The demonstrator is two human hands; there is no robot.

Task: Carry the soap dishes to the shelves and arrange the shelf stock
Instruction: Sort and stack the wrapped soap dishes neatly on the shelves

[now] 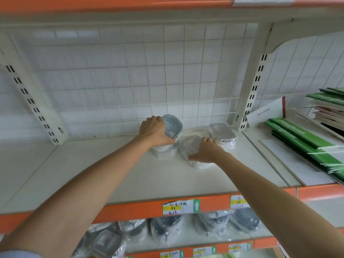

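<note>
At the far left a cream slotted metal upright [33,101] rises against the white wire-grid back panel [130,71] of the cream shelf board with its orange front edge [93,174]. Near the back of the shelf, the left hand [154,130] curls its fingers over a grey ribbed oval soap dish [172,125], tilted up on edge, with the thumb pressed along its lower rim; this dish sits on a white plastic-wrapped soap dish [163,150] lying flat beneath it. Just beside, the right hand [204,148] lies on top of a second white wrapped soap dish [189,146], knuckles bent and thumb stretched left; whether it truly clasps it cannot be told. Behind that, touching or nearly so, is a clear-wrapped grey rectangular soap dish [222,135]. Further right lie green flat cardboard packs [297,138]. Below, more bagged grey dishes [186,228] fill the lower shelf.
</note>
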